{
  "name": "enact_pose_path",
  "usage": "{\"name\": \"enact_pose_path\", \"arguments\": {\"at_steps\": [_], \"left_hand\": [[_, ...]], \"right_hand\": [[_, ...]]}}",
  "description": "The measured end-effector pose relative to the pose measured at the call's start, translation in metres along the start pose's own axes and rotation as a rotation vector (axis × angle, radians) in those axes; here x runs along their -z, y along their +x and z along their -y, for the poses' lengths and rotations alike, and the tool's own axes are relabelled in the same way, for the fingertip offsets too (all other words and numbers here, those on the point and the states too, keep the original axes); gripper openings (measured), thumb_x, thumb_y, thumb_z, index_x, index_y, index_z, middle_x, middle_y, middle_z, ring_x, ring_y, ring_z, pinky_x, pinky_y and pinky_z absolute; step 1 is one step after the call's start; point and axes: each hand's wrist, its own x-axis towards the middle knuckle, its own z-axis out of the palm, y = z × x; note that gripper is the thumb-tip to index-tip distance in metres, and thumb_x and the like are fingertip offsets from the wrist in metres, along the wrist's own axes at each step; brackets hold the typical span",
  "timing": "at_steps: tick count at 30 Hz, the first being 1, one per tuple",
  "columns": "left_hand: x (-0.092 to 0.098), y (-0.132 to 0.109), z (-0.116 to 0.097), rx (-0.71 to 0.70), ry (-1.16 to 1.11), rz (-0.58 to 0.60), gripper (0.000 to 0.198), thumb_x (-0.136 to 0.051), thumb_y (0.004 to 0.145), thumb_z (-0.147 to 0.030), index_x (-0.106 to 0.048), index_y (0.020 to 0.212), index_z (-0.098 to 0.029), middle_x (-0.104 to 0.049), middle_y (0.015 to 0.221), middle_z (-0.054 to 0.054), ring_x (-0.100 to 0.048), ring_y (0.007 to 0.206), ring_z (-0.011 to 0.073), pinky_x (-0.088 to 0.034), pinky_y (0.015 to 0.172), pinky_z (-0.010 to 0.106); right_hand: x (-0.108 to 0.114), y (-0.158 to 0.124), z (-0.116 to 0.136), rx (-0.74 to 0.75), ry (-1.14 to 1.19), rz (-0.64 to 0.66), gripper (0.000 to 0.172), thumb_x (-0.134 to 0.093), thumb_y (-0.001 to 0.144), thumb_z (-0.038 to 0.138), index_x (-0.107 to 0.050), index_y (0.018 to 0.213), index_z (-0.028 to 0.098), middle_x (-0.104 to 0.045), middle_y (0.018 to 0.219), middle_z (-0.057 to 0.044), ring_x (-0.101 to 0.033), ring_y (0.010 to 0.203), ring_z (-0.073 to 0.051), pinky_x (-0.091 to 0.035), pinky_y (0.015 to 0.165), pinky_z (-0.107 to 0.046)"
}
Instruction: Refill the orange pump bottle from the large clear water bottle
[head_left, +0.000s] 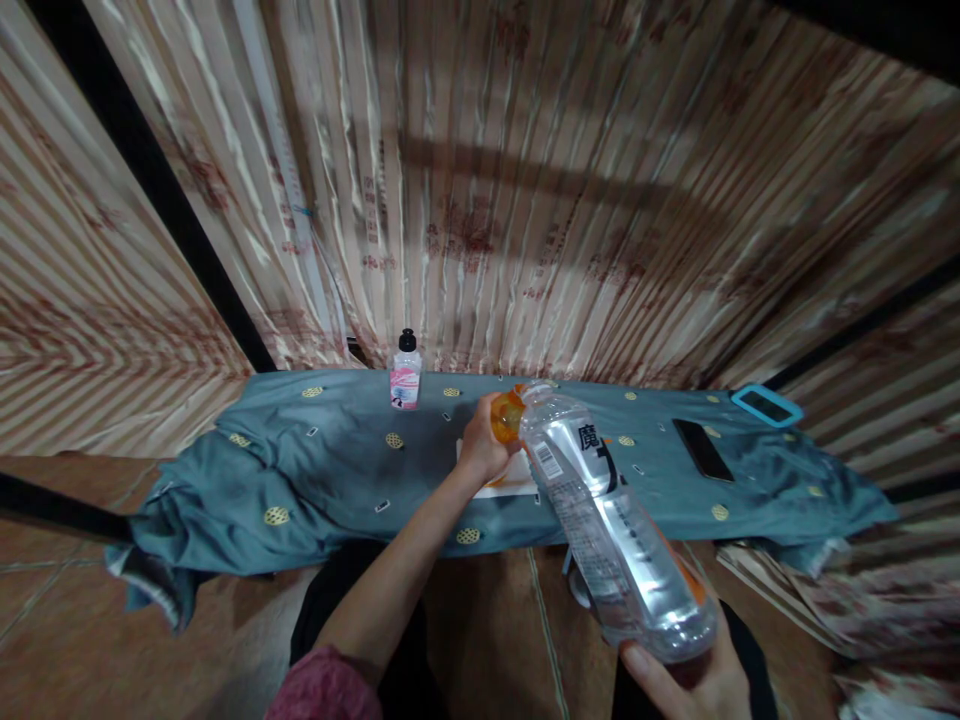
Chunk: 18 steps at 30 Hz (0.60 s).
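Plastic bottle (600, 510) tilted; left hand (482, 445) gripping amber top (508, 416), right hand (694, 680) gripping base (691, 632).

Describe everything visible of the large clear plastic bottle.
The large clear plastic bottle has a silver label with black characters, a barcode and orange patches. A translucent orange cap-like piece is at its neck, gripped by the left hand; the right hand holds the base. It slants, neck pointing forward and left, base nearest the camera, overlapping the front edge of the patterned blue-green cloth in view. Contents are unclear.
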Motion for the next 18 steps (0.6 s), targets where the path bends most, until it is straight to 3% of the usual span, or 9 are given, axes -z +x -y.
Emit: {"name": "enact_pose_path", "arguments": {"at_steps": [18], "left_hand": [[0.0022,-0.0014,-0.0039,0.053,-0.010,0.017,0.076,-0.089,0.056,-0.012,-0.053,0.122,-0.022,-0.073,0.114,0.007,-0.071,0.104,0.0254,-0.055,0.095,0.042]], "right_hand": [[-0.0043,-0.0021,0.0076,0.016,-0.008,-0.006,0.085,-0.081,0.064,0.056,-0.049,0.133,0.020,-0.068,0.127,-0.011,-0.067,0.113,-0.030,-0.052,0.096,-0.036]]}}
